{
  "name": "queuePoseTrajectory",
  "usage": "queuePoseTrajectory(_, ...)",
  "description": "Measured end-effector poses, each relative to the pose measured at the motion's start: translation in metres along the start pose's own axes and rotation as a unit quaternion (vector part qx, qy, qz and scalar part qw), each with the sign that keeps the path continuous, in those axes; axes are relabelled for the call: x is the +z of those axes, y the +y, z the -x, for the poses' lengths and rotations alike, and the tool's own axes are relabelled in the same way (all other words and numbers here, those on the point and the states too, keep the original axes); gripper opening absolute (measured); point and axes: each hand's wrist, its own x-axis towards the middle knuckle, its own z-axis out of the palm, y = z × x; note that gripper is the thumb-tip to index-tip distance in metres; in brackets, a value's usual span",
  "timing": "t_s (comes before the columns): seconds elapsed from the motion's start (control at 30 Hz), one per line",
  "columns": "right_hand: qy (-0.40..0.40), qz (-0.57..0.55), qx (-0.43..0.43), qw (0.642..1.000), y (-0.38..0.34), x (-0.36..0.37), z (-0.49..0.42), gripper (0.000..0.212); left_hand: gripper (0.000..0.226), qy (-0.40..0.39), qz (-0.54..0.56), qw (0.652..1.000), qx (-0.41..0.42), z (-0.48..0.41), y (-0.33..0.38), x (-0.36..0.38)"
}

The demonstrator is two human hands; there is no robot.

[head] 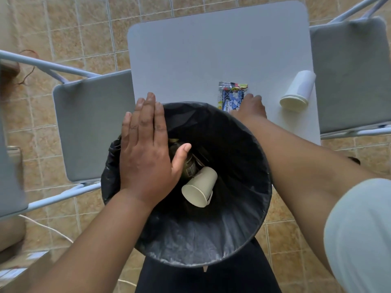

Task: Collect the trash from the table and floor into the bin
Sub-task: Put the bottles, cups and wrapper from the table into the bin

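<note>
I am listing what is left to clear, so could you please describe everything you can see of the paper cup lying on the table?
The paper cup is plain white with a rolled rim and looks like thin paper. It lies on its side near the right edge of the white table, its open mouth turned toward the person. It looks whole, and no contents show. Nothing touches it but the table: the right hand and the wrapper are apart from it, to its left.

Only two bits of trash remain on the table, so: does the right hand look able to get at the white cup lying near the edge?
Probably yes. The right hand rests at the gum wrapper, and only bare table separates it from the white cup.
</note>
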Motion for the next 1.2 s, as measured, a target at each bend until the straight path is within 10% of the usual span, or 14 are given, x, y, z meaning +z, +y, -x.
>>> queuePoseTrajectory(0.37,0.017,-0.062,-0.011,0.998,-0.005,-0.001,0.001,0.051,0.081,-0.001,0.010,1.000,0.003,0.000,-0.002,-0.008)
queuePoseTrajectory(0.87,0.279,-0.289,-0.165,0.901,0.003,-0.123,0.193,0.039,0.083,-0.049,0.021,0.999,-0.003,0.036,-0.010,-0.035)
queuePoseTrajectory(1.2,0.228,-0.278,-0.245,0.900,0.007,-0.090,0.293,0.044,0.083,-0.105,-0.007,0.994,-0.039,0.107,-0.031,-0.032)
